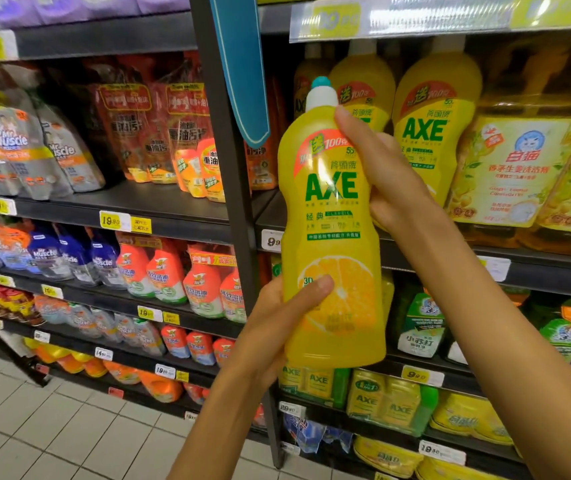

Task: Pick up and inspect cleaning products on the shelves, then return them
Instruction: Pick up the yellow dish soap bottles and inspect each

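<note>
The tall yellow plastic AXE dish-soap bottle (334,244) stands upright, label toward the person, evidently for reading. The left hand (277,323) grips its base while the right hand (391,174) clasps its neck, steadying it.

Both forearms and hands (287,317) are bare, no sleeves visible.

The AXE bottle (332,237) stands before the shelves (180,216), left hand (277,327) below, right hand (391,174) above.
</note>
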